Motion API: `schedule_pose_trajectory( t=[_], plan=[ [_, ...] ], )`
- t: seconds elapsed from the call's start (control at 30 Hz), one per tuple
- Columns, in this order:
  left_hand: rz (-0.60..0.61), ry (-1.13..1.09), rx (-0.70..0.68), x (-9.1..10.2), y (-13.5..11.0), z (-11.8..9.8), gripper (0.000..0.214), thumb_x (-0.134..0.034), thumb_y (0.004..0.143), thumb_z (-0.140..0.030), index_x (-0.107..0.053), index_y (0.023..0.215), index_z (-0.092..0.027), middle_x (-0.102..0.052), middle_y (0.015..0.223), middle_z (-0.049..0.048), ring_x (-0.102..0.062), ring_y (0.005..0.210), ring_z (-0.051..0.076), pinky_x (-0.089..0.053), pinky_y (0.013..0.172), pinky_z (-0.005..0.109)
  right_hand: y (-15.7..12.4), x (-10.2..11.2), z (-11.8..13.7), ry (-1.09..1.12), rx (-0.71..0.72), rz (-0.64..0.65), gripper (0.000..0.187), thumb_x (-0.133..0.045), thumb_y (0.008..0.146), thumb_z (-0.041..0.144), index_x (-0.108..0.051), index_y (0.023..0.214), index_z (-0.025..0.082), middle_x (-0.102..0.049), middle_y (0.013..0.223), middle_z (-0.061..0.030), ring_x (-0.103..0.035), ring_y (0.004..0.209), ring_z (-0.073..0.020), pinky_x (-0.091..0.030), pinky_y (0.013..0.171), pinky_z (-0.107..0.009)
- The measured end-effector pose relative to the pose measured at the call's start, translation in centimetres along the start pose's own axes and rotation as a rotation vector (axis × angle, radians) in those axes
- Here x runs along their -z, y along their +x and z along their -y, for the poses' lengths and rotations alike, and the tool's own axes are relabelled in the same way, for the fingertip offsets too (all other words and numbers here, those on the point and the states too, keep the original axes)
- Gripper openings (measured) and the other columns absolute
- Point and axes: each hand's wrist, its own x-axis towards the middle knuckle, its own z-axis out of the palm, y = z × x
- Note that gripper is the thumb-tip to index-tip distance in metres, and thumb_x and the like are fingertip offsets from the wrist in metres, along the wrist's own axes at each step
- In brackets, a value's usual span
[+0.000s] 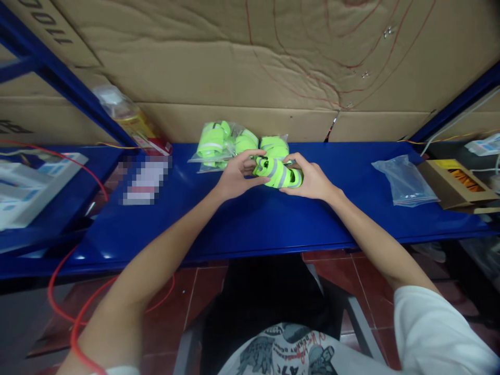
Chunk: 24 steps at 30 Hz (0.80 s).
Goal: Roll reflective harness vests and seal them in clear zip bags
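Between my two hands, a little above the blue shelf, is a rolled neon-yellow reflective strap (279, 173) with grey stripes. My left hand (239, 176) grips its left end, thumb in front and fingers curled behind. Around the right end my right hand (310, 178) is closed, some of its fingers hidden behind the roll. Just beyond the hands, clear bags with more neon-yellow rolled straps (213, 141) lie against the cardboard; the nearest ones are partly covered by my hands.
A blue metal shelf (242, 224) spans the front. On the left are a bottle (130, 117) and a blurred-out paper (145, 181). To the right lie clear zip bags (408, 179) and an open cardboard box (459, 185). Cardboard (211, 73) forms the back wall. A red hose (78, 317) hangs at lower left.
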Motion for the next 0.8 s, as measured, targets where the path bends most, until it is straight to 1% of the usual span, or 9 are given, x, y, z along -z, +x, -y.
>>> schedule_pose_trajectory(
  t=[0.1,0.17,0.23,0.3,0.43,0.5,0.57,0.67,0.8],
  plan=[
    [-0.004,0.077,-0.073,-0.4,-0.3,-0.4,0.069,-0.096,0.083,-0.048,-0.068,0.139,-0.020,-0.085,0.112,0.0085,-0.084,0.105,0.025,-0.070,0.098,0.039,0.1,0.3,-0.1,-0.087,0.031,0.014,0.094,-0.093,0.074,0.057,-0.055,0.155,0.028,-0.083,0.130,-0.0111,-0.076,0.126,-0.0420,-0.055,0.103,-0.050],
    [-0.014,0.153,-0.139,-0.7,-0.6,-0.6,0.060,-0.093,0.088,-0.044,-0.070,0.139,-0.021,-0.085,0.117,0.0090,-0.083,0.108,0.025,-0.069,0.102,0.040,0.1,0.3,-0.3,-0.096,0.067,0.041,0.102,-0.093,0.075,0.057,-0.053,0.163,0.027,-0.081,0.137,-0.0126,-0.075,0.130,-0.0427,-0.056,0.108,-0.052],
    [-0.019,0.236,-0.211,-1.0,-0.8,-0.7,0.052,-0.088,0.094,-0.039,-0.072,0.141,-0.022,-0.083,0.129,0.0098,-0.082,0.115,0.024,-0.066,0.108,0.040,0.0,0.2,-0.3,-0.100,0.089,0.083,0.108,-0.092,0.077,0.053,-0.046,0.171,0.025,-0.078,0.144,-0.0136,-0.075,0.131,-0.0420,-0.058,0.107,-0.052],
    [-0.008,0.328,-0.276,-1.1,-1.1,-0.7,0.047,-0.084,0.097,-0.034,-0.073,0.143,-0.025,-0.080,0.139,0.0097,-0.079,0.123,0.024,-0.064,0.111,0.041,-0.2,0.1,-0.2,-0.120,0.110,0.103,0.110,-0.092,0.077,0.051,-0.044,0.173,0.026,-0.074,0.152,-0.0131,-0.074,0.134,-0.0424,-0.058,0.109,-0.053],
    [0.023,0.460,-0.359,-0.9,-1.3,-0.6,0.048,-0.079,0.101,-0.029,-0.071,0.148,-0.031,-0.079,0.138,0.0086,-0.076,0.123,0.025,-0.064,0.110,0.045,-0.3,-0.2,0.4,-0.139,0.132,0.094,0.100,-0.089,0.080,0.052,-0.052,0.169,0.025,-0.074,0.152,-0.0132,-0.074,0.135,-0.0438,-0.059,0.111,-0.055],
    [0.016,0.451,-0.390,-1.0,-1.3,-0.5,0.049,-0.078,0.102,-0.028,-0.070,0.150,-0.033,-0.079,0.138,0.0088,-0.075,0.125,0.025,-0.063,0.113,0.047,-0.3,-0.4,0.5,-0.125,0.118,0.085,0.095,-0.084,0.084,0.052,-0.052,0.169,0.024,-0.074,0.151,-0.0128,-0.075,0.134,-0.0424,-0.060,0.109,-0.053],
    [-0.032,0.394,-0.401,-1.2,-1.3,-0.3,0.047,-0.080,0.101,-0.031,-0.071,0.147,-0.033,-0.076,0.138,0.0091,-0.075,0.124,0.024,-0.065,0.110,0.046,-0.2,-0.7,0.4,-0.109,0.077,0.059,0.086,-0.079,0.088,0.052,-0.056,0.167,0.025,-0.077,0.147,-0.0110,-0.077,0.129,-0.0397,-0.060,0.106,-0.050],
    [-0.146,0.284,-0.339,-1.8,-1.3,0.0,0.048,-0.087,0.096,-0.039,-0.074,0.141,-0.032,-0.067,0.133,0.0081,-0.076,0.106,0.019,-0.071,0.095,0.039,-0.3,-1.3,0.0,-0.081,0.010,0.005,0.070,-0.076,0.089,0.048,-0.070,0.155,0.025,-0.083,0.133,-0.0098,-0.082,0.113,-0.0365,-0.060,0.098,-0.046],
    [-0.249,0.205,-0.235,-2.8,-1.2,0.4,0.074,-0.093,0.088,-0.051,-0.058,0.150,-0.030,-0.059,0.132,0.0082,-0.073,0.096,0.015,-0.072,0.081,0.031,0.1,-1.4,-0.7,-0.001,-0.009,-0.079,0.062,-0.077,0.086,0.050,-0.078,0.142,0.023,-0.085,0.129,-0.0093,-0.081,0.112,-0.0352,-0.060,0.098,-0.044]
  ],
)
